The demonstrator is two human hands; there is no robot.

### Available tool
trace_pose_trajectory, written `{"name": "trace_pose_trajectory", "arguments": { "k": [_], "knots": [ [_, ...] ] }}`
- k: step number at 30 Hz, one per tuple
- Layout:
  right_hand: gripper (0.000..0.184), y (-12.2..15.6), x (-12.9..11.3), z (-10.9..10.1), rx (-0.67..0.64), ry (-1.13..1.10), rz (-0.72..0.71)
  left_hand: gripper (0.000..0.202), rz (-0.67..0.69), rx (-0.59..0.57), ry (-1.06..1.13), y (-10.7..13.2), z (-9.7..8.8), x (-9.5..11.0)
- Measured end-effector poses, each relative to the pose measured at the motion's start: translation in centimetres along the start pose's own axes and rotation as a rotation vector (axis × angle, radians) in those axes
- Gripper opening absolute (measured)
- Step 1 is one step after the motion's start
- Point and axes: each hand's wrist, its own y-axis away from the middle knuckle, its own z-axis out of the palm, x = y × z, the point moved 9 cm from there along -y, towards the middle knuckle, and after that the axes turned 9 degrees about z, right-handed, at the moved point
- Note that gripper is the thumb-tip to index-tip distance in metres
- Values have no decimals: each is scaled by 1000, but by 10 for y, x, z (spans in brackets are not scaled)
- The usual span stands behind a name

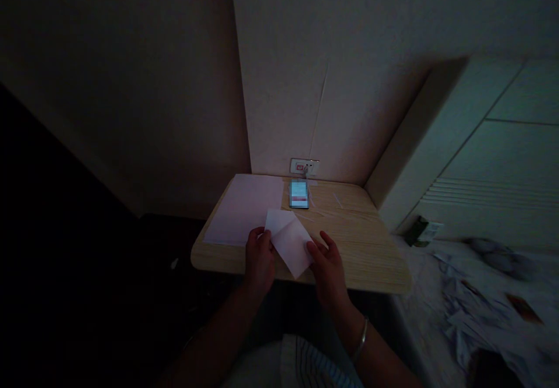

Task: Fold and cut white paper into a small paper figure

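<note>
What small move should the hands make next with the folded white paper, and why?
Probably press the fold flat. Left hand and right hand hold the folded paper by opposite edges above the table, and it looks only loosely creased.

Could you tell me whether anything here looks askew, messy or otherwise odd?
The folded paper sits skewed to the table edge, pinched between the left hand and right hand. To the right, a heap of crumpled papers lies scattered on the pale surface beside the table. The lit phone and flat sheet look orderly.
</note>
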Motion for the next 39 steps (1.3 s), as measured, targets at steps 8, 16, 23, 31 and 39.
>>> {"name": "trace_pose_trajectory", "arguments": {
  "k": [8,16,23,31,39],
  "knots": [
    [38,-2,9,8,-92,62,43,20,-81,-43,82,6,7,2],
    [25,-34,-27,-12,-192,341,87,51,-448,-384,106,11,15,3],
    [21,-31,-35,18,-578,611,181,48,-569,-845,-226,28,32,-19],
    [41,-42,-37,7,-211,432,57,38,-287,-625,-324,10,36,-34],
    [19,-35,-27,-5,-47,643,-218,36,-279,-462,-224,10,29,-42]
  ]
}}
